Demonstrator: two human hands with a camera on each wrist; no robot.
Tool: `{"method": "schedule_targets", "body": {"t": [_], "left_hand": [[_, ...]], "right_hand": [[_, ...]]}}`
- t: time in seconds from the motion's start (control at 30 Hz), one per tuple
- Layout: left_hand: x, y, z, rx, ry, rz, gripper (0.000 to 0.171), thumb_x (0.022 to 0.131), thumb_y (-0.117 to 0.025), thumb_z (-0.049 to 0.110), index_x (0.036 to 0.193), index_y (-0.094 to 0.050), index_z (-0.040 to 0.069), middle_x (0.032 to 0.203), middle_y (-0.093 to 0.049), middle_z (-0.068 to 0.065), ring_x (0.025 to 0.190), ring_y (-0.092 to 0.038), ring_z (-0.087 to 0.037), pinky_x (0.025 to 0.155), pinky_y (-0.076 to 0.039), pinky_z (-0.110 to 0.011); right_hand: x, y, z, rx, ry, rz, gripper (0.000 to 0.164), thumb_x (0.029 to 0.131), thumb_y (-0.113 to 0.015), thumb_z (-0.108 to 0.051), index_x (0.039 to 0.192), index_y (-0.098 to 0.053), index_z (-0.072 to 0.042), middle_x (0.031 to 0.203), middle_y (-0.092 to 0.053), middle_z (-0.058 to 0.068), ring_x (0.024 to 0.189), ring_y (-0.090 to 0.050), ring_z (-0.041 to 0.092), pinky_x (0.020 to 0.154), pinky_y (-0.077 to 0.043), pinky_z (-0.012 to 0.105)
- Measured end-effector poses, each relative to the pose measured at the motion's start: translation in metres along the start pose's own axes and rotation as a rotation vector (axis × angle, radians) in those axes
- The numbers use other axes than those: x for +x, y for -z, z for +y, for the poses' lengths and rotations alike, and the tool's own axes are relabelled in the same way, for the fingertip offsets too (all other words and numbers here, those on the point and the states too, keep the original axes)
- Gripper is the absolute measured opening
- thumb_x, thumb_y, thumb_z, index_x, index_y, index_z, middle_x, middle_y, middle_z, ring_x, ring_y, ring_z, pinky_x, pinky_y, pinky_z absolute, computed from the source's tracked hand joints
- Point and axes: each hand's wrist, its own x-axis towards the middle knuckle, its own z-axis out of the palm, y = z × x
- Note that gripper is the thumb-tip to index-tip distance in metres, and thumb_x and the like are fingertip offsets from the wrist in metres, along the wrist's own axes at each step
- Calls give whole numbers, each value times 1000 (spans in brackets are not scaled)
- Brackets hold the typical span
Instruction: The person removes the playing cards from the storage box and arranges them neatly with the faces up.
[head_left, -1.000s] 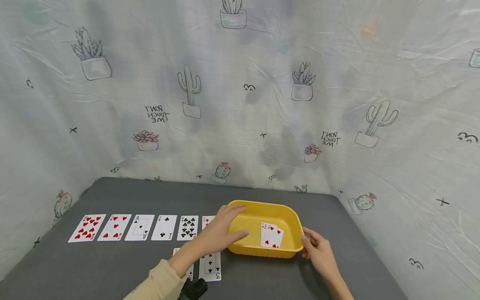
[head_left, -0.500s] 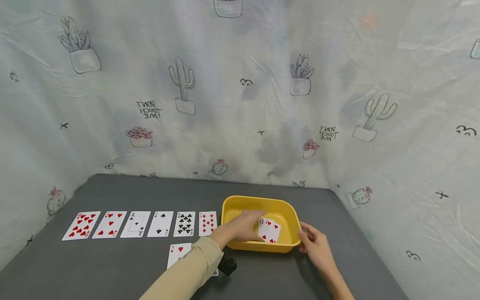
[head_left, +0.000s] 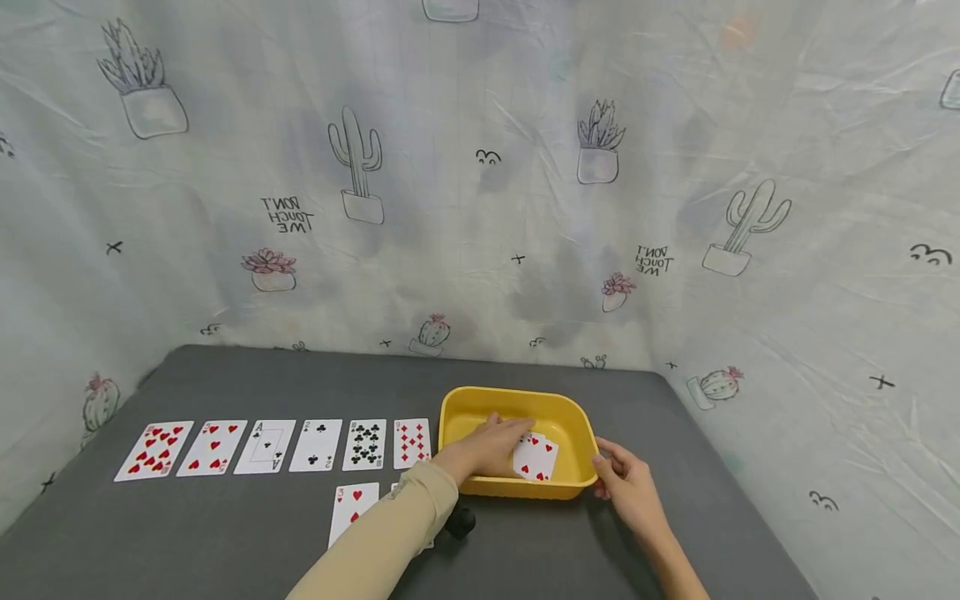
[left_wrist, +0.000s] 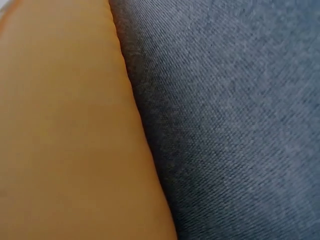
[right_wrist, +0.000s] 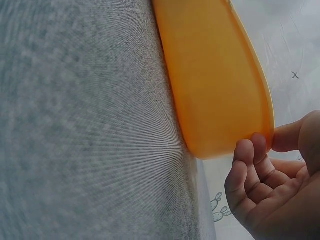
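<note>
A yellow plastic tray (head_left: 525, 488) stands on the grey tabletop in the head view. My left hand (head_left: 491, 448) reaches over its near rim, fingers at the left edge of some overlapping playing cards (head_left: 536, 459) with hearts showing. Whether those fingers pinch a card is hidden. At the tray's right end my right hand (head_left: 628, 492) grips the rim. The right wrist view shows this hand (right_wrist: 275, 182) with its thumb at the rim and curled fingertips against the tray's outer wall (right_wrist: 215, 75). Only the tray's side (left_wrist: 65, 120) and the cloth appear in the left wrist view.
Left of the tray, several face-up cards lie in a row, from a hearts card (head_left: 155, 451) to the nine of diamonds (head_left: 412, 443). Nearer lies the three of hearts (head_left: 352, 510), partly under the left sleeve (head_left: 382, 533). A patterned curtain (head_left: 450, 250) surrounds the table.
My left hand has moved right and down from above the tray's left side to the cards inside. The right hand keeps its grip on the rim. The head view has shifted slightly.
</note>
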Motion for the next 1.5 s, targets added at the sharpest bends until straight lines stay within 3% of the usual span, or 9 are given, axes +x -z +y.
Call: {"method": "schedule_targets", "body": {"t": [0.23, 0.47, 0.63, 0.77, 0.93, 1.1, 1.33, 1.5], "left_hand": [[4, 0, -5, -2, 16, 0, 93, 81, -78, 49, 154, -34, 12, 153, -39, 1, 133, -34, -24, 109, -28, -37], [7, -3, -7, -12, -14, 0, 91, 80, -80, 47, 152, -37, 9, 151, -41, -1, 138, -35, -14, 115, -15, -44], [8, -5, -5, -23, -17, 32, 86, 80, -82, 42, 148, -42, 8, 146, -47, -2, 136, -39, -14, 115, -16, -45], [8, -6, -3, -17, -22, 70, 83, 78, -84, 40, 144, -46, 7, 140, -52, -3, 132, -42, -17, 114, -21, -42], [8, -6, -2, 24, 3, 103, 87, 75, -83, 50, 142, -48, 7, 138, -53, -4, 126, -46, -20, 108, -34, -34], [11, -10, -4, 73, 20, 114, 93, 74, -80, 58, 144, -46, 8, 137, -52, -3, 123, -47, -19, 104, -38, -32], [14, -12, -10, 0, -9, 136, 88, 67, -90, 44, 136, -50, 8, 111, -59, 7, 98, -49, -13, 86, -45, -25], [13, -10, -8, -9, -7, 140, 91, 68, -89, 45, 140, -46, 8, 109, -59, 8, 99, -50, -13, 88, -45, -26]], "right_hand": [[3, -1, 1, -5, 12, -9, 36, 100, -59, -7, 134, -55, 4, 77, -62, 19, 59, -57, 23, 57, -53, 33], [2, -1, 1, 0, -10, -3, 37, 100, -58, -9, 134, -54, 4, 79, -62, 16, 59, -57, 20, 57, -52, 31], [1, -1, 1, 0, -19, 3, 36, 100, -58, -9, 134, -55, 4, 78, -62, 15, 59, -56, 20, 55, -50, 28], [1, -1, 1, -7, -18, 7, 35, 100, -58, -8, 133, -56, 2, 76, -61, 14, 59, -56, 20, 55, -50, 28], [0, -2, 2, -11, -14, 10, 34, 100, -58, -6, 133, -56, 2, 76, -61, 15, 59, -56, 21, 55, -50, 30], [0, -2, 4, -5, -11, 11, 34, 100, -57, -6, 132, -56, 3, 76, -61, 14, 58, -56, 20, 54, -51, 30], [-1, -3, 1, 7, -18, 6, 36, 100, -58, -7, 133, -55, 5, 76, -61, 14, 59, -57, 20, 54, -50, 30], [-1, -2, 0, 6, -18, 4, 37, 100, -58, -9, 134, -54, 5, 76, -61, 14, 59, -57, 21, 55, -51, 31]]}}
